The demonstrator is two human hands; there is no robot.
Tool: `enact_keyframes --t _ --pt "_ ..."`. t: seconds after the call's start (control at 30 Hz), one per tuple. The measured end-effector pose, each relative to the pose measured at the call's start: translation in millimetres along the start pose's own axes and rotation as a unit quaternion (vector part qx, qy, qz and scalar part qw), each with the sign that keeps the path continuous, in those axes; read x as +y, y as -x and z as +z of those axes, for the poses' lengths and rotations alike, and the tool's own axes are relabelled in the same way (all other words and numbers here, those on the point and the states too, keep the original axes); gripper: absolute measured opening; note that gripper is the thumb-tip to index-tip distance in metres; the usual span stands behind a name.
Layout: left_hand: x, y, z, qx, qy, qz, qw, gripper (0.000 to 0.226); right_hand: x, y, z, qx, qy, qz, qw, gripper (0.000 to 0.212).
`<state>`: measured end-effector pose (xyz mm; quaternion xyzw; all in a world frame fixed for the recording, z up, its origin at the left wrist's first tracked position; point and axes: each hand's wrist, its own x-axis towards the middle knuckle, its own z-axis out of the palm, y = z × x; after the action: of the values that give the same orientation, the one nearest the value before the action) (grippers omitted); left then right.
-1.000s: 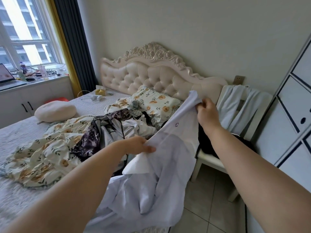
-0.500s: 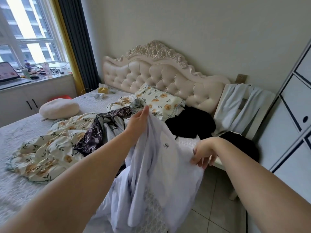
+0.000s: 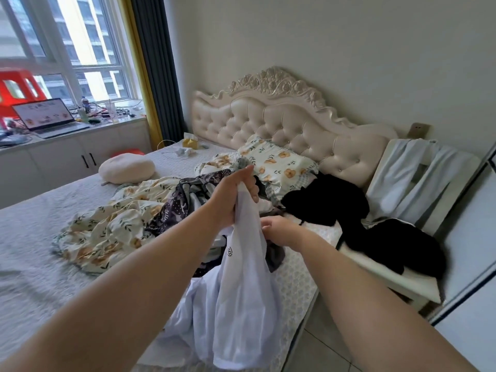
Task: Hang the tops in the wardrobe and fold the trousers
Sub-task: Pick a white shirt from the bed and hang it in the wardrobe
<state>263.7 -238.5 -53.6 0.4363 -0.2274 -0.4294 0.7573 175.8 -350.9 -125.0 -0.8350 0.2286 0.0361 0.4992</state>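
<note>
My left hand (image 3: 236,196) grips the top of a white garment (image 3: 241,299) with a small round logo and holds it up over the bed's near edge. The cloth hangs down in folds towards the floor. My right hand (image 3: 279,232) is just right of it, fingers curled against the cloth's edge below the left hand. A heap of clothes lies behind: a dark patterned piece (image 3: 177,208) and a black garment (image 3: 327,202). Another black garment (image 3: 397,242) lies on the chair seat.
The bed (image 3: 40,237) carries a floral quilt (image 3: 112,226), a floral pillow (image 3: 279,162) and a round cream cushion (image 3: 126,167). A white chair (image 3: 418,288) with pale cloth over its back stands at right, beside a white wardrobe (image 3: 472,237). A laptop (image 3: 45,116) sits on the window counter.
The left hand has closed round the top of the white garment and bunched it. The right hand moved left and inwards to the cloth just below. The view shifted right.
</note>
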Motion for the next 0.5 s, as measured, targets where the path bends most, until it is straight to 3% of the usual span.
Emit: enact_keyframes --t 0.13,0.23,0.33,0.43,0.5 --pt "8.7 2.6 -18.4 0.021 -0.01 0.006 1.0 0.047 1.1 3.1 -0.4 0.067 -0.037 -0.014 0.997 0.025" --pt "10.7 4.4 -39.0 0.07 -0.103 -0.014 0.992 0.044 -9.8 12.5 -17.2 0.163 -0.049 -0.039 0.985 0.026" --pt "8.1 7.5 -50.6 0.138 -0.187 -0.031 0.972 0.036 -27.7 20.2 -33.1 0.184 -0.082 -0.069 0.977 0.024" --pt "4.8 7.4 -52.0 0.171 -0.339 -0.009 0.925 0.03 -45.2 22.4 -43.2 0.166 -0.093 -0.092 0.977 0.02" --pt "2.4 4.6 -51.8 0.131 -0.447 0.027 0.884 0.031 -53.7 24.1 -47.9 0.172 -0.044 -0.1 0.979 0.02"
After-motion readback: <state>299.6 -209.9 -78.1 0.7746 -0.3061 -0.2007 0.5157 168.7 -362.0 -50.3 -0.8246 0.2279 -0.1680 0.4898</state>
